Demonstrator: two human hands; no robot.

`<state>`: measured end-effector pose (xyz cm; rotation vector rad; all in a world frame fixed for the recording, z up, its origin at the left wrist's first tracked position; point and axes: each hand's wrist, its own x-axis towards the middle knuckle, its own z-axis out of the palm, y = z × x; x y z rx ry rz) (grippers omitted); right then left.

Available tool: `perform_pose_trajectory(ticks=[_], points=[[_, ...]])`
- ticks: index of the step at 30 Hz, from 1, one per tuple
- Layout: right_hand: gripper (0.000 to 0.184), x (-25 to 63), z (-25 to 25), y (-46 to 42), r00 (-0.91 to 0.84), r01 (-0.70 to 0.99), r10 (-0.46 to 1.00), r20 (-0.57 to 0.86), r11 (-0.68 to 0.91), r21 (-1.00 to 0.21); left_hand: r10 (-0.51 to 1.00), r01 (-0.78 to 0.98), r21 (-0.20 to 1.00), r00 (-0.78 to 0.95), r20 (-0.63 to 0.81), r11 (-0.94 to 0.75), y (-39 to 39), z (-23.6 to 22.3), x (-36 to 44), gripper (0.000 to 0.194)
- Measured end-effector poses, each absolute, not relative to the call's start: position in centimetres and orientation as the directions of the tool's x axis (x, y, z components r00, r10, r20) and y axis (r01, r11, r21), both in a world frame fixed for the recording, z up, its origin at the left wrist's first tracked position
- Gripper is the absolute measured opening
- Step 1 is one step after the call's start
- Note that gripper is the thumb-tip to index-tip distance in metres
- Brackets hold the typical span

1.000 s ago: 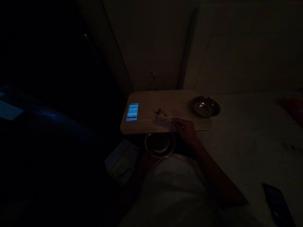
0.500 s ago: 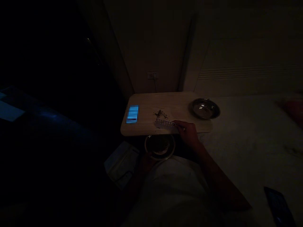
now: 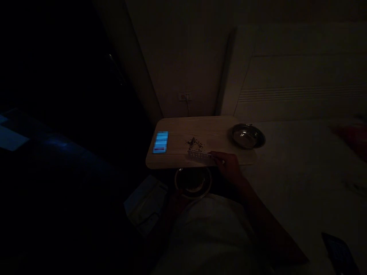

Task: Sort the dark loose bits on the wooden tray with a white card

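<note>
In dim light, my right hand (image 3: 228, 162) pinches one end of a pale, narrow tool with a row of slots or teeth (image 3: 199, 154); whether it is a comb or a brush I cannot tell. Its long edge is at the wooden tabletop, just on the near side of scattered dark crumbs (image 3: 194, 143). Below the near table edge, my left hand (image 3: 178, 200) is closed on the rim of a round metal bowl (image 3: 208, 188) close to my body. The bowl's inside is too dark to make out well.
A second metal bowl (image 3: 249, 136) stands on the right end of the small table (image 3: 177, 124). A lit phone (image 3: 160, 142) lies at its left. A pale bed (image 3: 289, 168) borders the right side, with a dark phone-like device (image 3: 340, 252) on it. A wall socket (image 3: 185, 96) is behind.
The view has tipped up a little, so everything sits slightly lower. The slotted tool has shifted slightly towards me and shows less of its flat side. My left hand stays at the bowl.
</note>
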<state>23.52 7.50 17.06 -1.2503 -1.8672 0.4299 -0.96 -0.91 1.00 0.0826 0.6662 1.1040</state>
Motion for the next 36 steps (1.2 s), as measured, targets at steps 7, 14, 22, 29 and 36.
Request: perform_pose_trajectory(ticks=[7,14,22,29,36], points=[[0.029,23.3,16.9,7.6,-0.143,0.627,0.885,0.444,0.428,-0.651,0.821,-0.778,0.386,0.274,-0.5,0.495,-0.9,0.2,-1.1,0.03],[0.029,23.5,17.1,6.4,-0.113,0.623,0.878,0.466,0.428,-0.655,0.849,-0.8,0.375,0.291,-0.44,0.469,-0.9,-0.7,-1.4,0.034],[0.03,23.4,17.2,6.1,-0.124,0.638,0.875,0.467,0.431,-0.638,0.853,-0.79,0.372,0.338,-0.398,0.487,-0.7,-1.2,-1.2,0.055],[0.032,23.9,17.6,5.6,-0.091,0.688,0.889,0.449,0.382,-0.616,0.883,-0.822,0.382,0.278,-0.377,0.422,-0.8,0.5,-0.8,0.052],[0.032,23.4,17.0,5.5,-0.09,0.683,0.891,0.446,0.381,-0.623,0.865,-0.822,0.407,0.188,-0.466,0.398,-0.7,1.1,-0.8,0.041]])
